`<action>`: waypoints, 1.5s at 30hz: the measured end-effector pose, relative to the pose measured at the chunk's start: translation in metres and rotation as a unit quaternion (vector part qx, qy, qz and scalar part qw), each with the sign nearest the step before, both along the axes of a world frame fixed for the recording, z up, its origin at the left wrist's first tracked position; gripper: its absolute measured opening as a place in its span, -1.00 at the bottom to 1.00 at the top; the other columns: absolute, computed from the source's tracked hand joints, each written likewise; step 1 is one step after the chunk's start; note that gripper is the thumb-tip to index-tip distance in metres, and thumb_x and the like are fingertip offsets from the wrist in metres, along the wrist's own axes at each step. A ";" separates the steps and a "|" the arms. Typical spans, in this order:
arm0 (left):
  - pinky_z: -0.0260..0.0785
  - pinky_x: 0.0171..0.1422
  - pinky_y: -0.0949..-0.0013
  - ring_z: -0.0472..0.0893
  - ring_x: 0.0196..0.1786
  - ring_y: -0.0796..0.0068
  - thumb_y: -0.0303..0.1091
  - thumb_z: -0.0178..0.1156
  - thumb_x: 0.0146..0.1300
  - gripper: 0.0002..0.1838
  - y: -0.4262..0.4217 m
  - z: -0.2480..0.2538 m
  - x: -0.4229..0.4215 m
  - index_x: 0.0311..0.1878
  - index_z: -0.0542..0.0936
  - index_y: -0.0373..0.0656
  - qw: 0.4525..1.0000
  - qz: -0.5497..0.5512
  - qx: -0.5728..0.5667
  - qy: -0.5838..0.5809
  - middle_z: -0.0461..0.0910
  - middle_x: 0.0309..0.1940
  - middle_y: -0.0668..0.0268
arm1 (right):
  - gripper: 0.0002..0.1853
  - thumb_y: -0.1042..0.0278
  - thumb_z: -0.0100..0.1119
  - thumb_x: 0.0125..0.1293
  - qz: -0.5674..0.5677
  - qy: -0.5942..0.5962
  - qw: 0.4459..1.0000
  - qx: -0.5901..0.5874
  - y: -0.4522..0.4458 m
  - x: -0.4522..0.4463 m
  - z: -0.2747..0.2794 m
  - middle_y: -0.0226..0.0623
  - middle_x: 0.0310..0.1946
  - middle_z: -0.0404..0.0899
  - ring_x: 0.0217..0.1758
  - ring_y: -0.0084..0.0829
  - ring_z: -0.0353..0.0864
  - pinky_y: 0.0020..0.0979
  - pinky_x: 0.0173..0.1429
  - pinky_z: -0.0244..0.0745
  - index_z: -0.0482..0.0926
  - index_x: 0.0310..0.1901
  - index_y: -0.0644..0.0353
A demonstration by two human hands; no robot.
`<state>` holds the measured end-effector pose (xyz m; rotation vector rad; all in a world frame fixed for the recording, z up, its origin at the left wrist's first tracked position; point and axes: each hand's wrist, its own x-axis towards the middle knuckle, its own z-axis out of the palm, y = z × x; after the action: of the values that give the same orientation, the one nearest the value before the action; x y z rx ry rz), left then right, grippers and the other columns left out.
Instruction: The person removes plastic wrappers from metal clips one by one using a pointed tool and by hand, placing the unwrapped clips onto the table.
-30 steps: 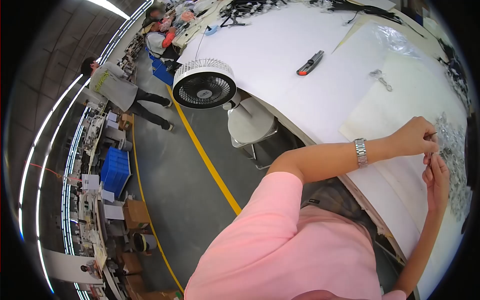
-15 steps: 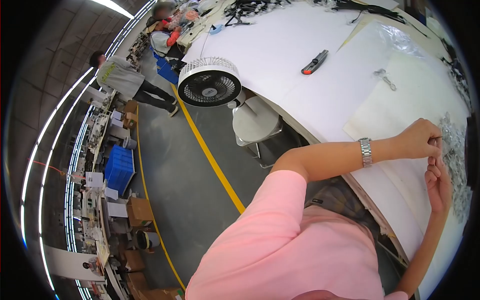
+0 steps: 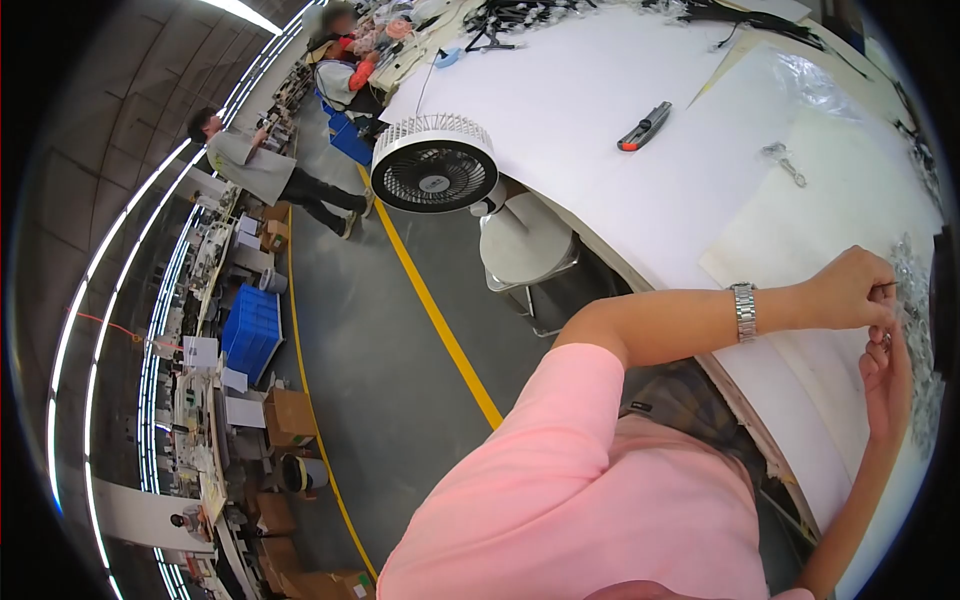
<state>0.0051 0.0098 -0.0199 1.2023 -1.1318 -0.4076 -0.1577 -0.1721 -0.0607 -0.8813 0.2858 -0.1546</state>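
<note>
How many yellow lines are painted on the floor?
2: the wide line runs past the metal stool, and the thin line runs alongside the cardboard boxes. Others may be hidden behind the table or the person's body.

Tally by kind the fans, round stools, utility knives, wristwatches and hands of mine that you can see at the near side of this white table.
Fan: 1
Round stool: 1
Utility knife: 1
Wristwatch: 1
Hands: 2, left hand and right hand
Total: 6
</note>
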 end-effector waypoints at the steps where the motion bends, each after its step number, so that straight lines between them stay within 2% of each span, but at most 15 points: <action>1: 0.54 -0.29 0.42 0.74 -0.48 0.51 -0.56 0.38 0.12 -0.88 -0.001 -0.002 0.000 -0.45 0.62 -0.36 1.000 0.000 0.000 -0.003 0.74 -0.53 0.18 | -0.70 0.33 0.04 0.76 0.003 -0.004 1.000 0.003 -0.003 -0.001 -0.004 -0.45 -0.10 0.49 -0.31 -0.75 0.31 -0.65 -0.25 0.31 0.53 0.31 0.31; 5: 0.55 -0.28 0.41 0.70 -0.50 0.51 -0.52 0.40 0.13 -0.89 -0.006 -0.008 0.001 -0.39 0.66 -0.36 0.999 0.022 0.007 -0.044 0.72 -0.54 0.18 | -0.72 0.33 0.05 0.76 -0.019 0.015 1.000 0.003 0.002 -0.001 0.003 -0.45 -0.11 0.48 -0.32 -0.76 0.30 -0.63 -0.23 0.31 0.53 0.30 0.28; 8: 0.52 -0.29 0.40 0.68 -0.49 0.51 -0.47 0.41 0.14 -0.86 -0.003 -0.003 0.000 -0.38 0.67 -0.35 0.999 0.017 0.016 -0.026 0.71 -0.55 0.17 | -0.76 0.36 0.06 0.75 -0.024 -0.004 0.999 -0.031 0.005 0.000 0.007 -0.47 -0.14 0.48 -0.32 -0.77 0.29 -0.63 -0.24 0.29 0.54 0.27 0.27; 11: 0.49 -0.32 0.39 0.68 -0.47 0.50 -0.43 0.42 0.14 -0.83 0.010 0.011 -0.002 -0.41 0.66 -0.33 0.998 0.016 0.053 -0.025 0.71 -0.55 0.17 | -0.65 0.37 0.05 0.74 -0.022 -0.018 0.993 -0.110 0.000 0.001 -0.001 -0.48 -0.13 0.48 -0.36 -0.79 0.27 -0.65 -0.24 0.28 0.49 0.41 0.29; 14: 0.45 -0.34 0.37 0.66 -0.49 0.50 -0.40 0.44 0.14 -0.80 -0.006 -0.007 0.003 -0.44 0.64 -0.31 0.998 0.044 0.007 -0.042 0.70 -0.55 0.17 | -0.71 0.34 0.04 0.75 -0.032 -0.012 0.981 -0.189 0.010 0.004 0.004 -0.50 -0.17 0.50 -0.39 -0.80 0.28 -0.65 -0.23 0.30 0.51 0.34 0.25; 17: 0.45 -0.34 0.38 0.64 -0.49 0.49 -0.36 0.47 0.15 -0.75 -0.013 -0.014 0.008 -0.46 0.62 -0.31 0.995 0.070 0.012 -0.071 0.70 -0.55 0.19 | -0.73 0.28 0.04 0.75 -0.030 0.016 0.977 -0.211 0.024 0.005 0.018 -0.51 -0.21 0.51 -0.39 -0.80 0.32 -0.63 -0.21 0.35 0.50 0.30 0.21; 23: 0.45 -0.33 0.43 0.65 -0.42 0.58 -0.34 0.49 0.20 -0.76 0.002 0.001 0.009 -0.41 0.65 -0.28 0.994 0.006 0.061 0.092 0.72 -0.51 0.26 | -0.72 0.24 0.05 0.74 -0.017 0.024 0.951 -0.307 0.044 0.005 0.034 -0.47 -0.19 0.58 -0.37 -0.74 0.41 -0.60 -0.17 0.41 0.48 0.29 0.18; 26: 0.43 -0.32 0.46 0.64 -0.40 0.63 -0.34 0.50 0.22 -0.79 0.010 0.011 0.006 -0.37 0.68 -0.26 0.987 -0.013 0.090 0.134 0.74 -0.46 0.30 | -0.75 0.25 0.05 0.74 0.001 0.003 0.957 -0.289 0.037 0.006 0.028 -0.44 -0.20 0.60 -0.36 -0.72 0.45 -0.59 -0.17 0.42 0.49 0.25 0.17; 29: 0.41 -0.33 0.47 0.62 -0.41 0.64 -0.34 0.50 0.23 -0.79 0.020 0.022 0.002 -0.37 0.70 -0.26 0.982 -0.059 0.097 0.148 0.73 -0.45 0.31 | -0.75 0.20 0.09 0.73 -0.035 0.013 0.954 -0.298 0.045 0.006 0.031 -0.43 -0.20 0.62 -0.37 -0.72 0.48 -0.60 -0.19 0.41 0.50 0.21 0.16; 32: 0.39 -0.34 0.49 0.59 -0.41 0.66 -0.34 0.51 0.25 -0.79 0.011 0.012 0.004 -0.36 0.70 -0.25 0.990 -0.032 0.077 0.115 0.71 -0.48 0.34 | -0.73 0.14 0.13 0.72 -0.071 0.041 0.937 -0.339 0.048 0.006 0.032 -0.42 -0.23 0.64 -0.39 -0.72 0.50 -0.60 -0.23 0.40 0.52 0.19 0.14; 38: 0.38 -0.35 0.51 0.58 -0.41 0.68 -0.30 0.54 0.28 -0.74 0.007 0.010 0.000 -0.36 0.68 -0.25 0.989 -0.023 0.037 0.139 0.65 -0.52 0.37 | -0.71 0.11 0.15 0.72 -0.083 0.046 0.929 -0.358 0.048 0.006 0.033 -0.42 -0.31 0.64 -0.46 -0.73 0.47 -0.61 -0.29 0.38 0.52 0.19 0.15; 41: 0.35 -0.37 0.52 0.57 -0.43 0.69 -0.29 0.53 0.30 -0.74 0.014 0.015 -0.002 -0.33 0.68 -0.26 0.984 -0.043 0.085 0.151 0.64 -0.52 0.38 | -0.73 0.22 0.03 0.76 -0.046 0.011 0.951 -0.307 0.038 0.005 0.023 -0.47 -0.27 0.60 -0.44 -0.76 0.42 -0.62 -0.26 0.38 0.48 0.28 0.17; 45: 0.25 -0.43 0.53 0.58 -0.46 0.69 -0.33 0.44 0.40 -0.80 0.011 0.010 0.001 -0.17 0.70 -0.29 0.978 -0.098 0.080 0.168 0.66 -0.52 0.37 | -0.68 0.28 0.04 0.74 -0.055 -0.004 0.956 -0.289 0.055 0.004 0.032 -0.45 -0.26 0.60 -0.43 -0.74 0.43 -0.55 -0.21 0.49 0.45 0.35 0.25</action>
<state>0.0059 0.0212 -0.0101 1.1128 -0.9370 -0.8342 -0.1533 -0.1169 -0.0290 -1.4455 0.2867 -0.3574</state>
